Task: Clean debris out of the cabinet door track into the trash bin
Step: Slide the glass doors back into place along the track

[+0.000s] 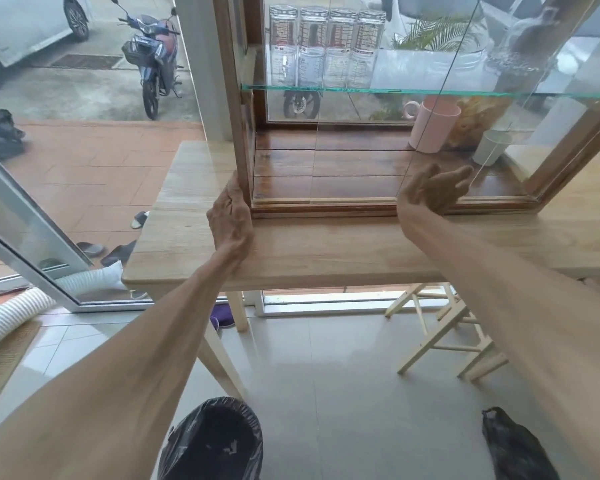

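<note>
A wooden glass-fronted cabinet [243, 140] stands on a light wooden table [326, 251]. Its door track [326, 203] runs along the bottom front edge. My left hand [231, 216] rests flat against the cabinet's lower left corner post, holding nothing. My right hand [437, 190] is open with fingers spread, pressed against the sliding glass door [499, 64] just above the track. A trash bin lined with a black bag [212, 441] stands on the floor below, between my forearms. A tiny speck [360, 160] lies on the cabinet floor.
Inside the cabinet, several printed glasses [326, 46] stand on a glass shelf [430, 91]; a pink mug [433, 124] and white cup [492, 147] sit at the right. A folding wooden stool [444, 337] and a black bag [516, 445] are on the tiled floor at right.
</note>
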